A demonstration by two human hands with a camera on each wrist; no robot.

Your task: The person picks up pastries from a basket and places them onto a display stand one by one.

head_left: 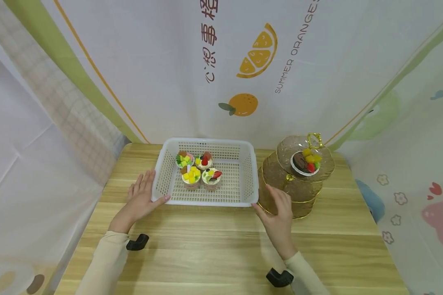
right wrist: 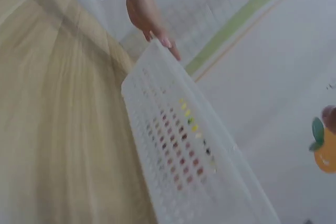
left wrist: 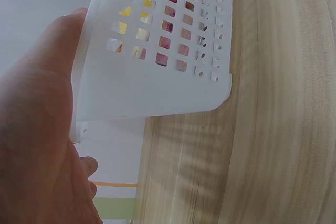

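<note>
A white plastic basket (head_left: pixel 240 174) with slotted walls sits on the wooden table. Several toy cupcakes topped with fruit pieces (head_left: pixel 191 177) are grouped in its left half. My left hand (head_left: pixel 142 196) holds the front left corner, thumb along the front rim and fingers against the left side; the left wrist view shows the thumb over the rim (left wrist: pixel 81 72). At the front right corner is my right hand (head_left: pixel 278 213), its thumb tip at the rim and its forefinger extended a little to the right of the side wall. The right wrist view leaves this hand out.
Right of the basket, close behind my right hand, stands a tiered clear stand (head_left: pixel 291 190) with gold edges. Its top tier bears a chocolate toy cupcake with fruit (head_left: pixel 305 162). A printed curtain (head_left: pixel 162 82) hangs directly behind the table (head_left: pixel 203 246).
</note>
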